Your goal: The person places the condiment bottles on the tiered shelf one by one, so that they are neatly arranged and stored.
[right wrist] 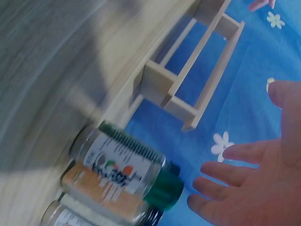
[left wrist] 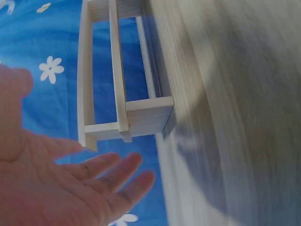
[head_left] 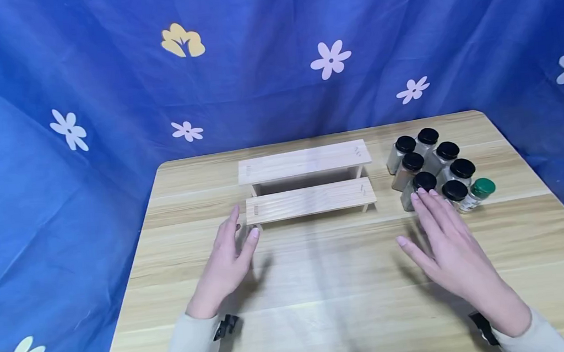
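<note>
My left hand [head_left: 225, 266] hovers with spread fingers beside the left end of a two-step wooden rack [head_left: 309, 200], holding nothing. In the left wrist view its fingertips lie just short of the end of the rack [left wrist: 150, 113]. Over the near side of a group of spice jars [head_left: 412, 161] with black lids, my right hand [head_left: 449, 248] stretches out its fingers, the thumb apart. Its fingertips overlap the nearest black lids in the head view. One jar has a green lid [head_left: 483, 188]; the right wrist view shows this labelled jar [right wrist: 117, 162] close to the fingers.
Everything stands on a light wood-grain table [head_left: 312, 301]. A blue curtain [head_left: 255, 89] with white and yellow flower prints hangs behind the table and along its sides. The rack is near the back edge, with the jars to its right.
</note>
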A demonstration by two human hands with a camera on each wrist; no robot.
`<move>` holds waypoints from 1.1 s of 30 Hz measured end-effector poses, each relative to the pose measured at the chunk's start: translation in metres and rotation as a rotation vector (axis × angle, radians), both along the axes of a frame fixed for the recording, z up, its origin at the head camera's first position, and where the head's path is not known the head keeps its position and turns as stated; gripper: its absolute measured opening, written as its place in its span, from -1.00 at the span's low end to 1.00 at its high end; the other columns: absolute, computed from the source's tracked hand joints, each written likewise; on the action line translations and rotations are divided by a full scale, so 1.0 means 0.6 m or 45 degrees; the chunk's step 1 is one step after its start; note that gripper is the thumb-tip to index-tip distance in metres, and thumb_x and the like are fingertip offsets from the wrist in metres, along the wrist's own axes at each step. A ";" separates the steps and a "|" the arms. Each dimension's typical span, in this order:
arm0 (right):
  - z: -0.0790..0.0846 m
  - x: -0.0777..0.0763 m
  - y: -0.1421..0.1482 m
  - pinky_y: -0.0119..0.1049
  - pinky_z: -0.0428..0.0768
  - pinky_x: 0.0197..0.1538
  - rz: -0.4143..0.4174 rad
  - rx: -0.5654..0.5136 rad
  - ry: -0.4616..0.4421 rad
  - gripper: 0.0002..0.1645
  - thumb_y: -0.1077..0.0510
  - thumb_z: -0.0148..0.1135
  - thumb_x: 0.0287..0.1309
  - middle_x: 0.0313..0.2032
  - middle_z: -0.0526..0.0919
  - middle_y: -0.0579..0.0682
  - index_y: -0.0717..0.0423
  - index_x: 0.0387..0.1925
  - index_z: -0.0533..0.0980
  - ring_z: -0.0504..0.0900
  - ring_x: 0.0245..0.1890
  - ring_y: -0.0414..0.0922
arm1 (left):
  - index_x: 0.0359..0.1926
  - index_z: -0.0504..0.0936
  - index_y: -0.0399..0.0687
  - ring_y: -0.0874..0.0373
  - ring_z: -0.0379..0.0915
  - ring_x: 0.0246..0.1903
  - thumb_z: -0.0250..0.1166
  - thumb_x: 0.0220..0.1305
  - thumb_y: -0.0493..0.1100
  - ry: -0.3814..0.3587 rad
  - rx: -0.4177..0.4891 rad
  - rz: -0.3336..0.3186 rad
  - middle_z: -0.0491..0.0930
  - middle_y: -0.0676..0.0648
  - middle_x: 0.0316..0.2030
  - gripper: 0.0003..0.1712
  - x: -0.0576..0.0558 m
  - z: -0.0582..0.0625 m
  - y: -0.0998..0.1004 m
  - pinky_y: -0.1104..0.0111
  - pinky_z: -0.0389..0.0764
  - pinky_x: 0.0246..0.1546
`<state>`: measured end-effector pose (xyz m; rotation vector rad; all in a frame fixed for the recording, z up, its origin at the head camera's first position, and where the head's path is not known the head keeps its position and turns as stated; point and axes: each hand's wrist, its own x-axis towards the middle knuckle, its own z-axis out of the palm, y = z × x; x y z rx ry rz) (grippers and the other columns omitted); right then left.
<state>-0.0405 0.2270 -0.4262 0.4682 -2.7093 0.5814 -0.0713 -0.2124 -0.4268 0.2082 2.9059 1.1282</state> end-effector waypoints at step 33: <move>-0.034 -0.023 0.063 -0.91 0.49 0.02 -0.286 -0.530 -0.038 -0.27 0.26 0.59 0.10 0.12 0.65 0.27 0.33 0.28 0.51 0.41 -0.02 -0.77 | 0.50 0.27 -0.42 -0.01 0.70 -0.07 0.02 0.69 0.04 -0.385 0.588 0.162 0.64 -0.41 0.05 -0.32 -0.066 -0.032 -0.007 0.36 0.83 -0.01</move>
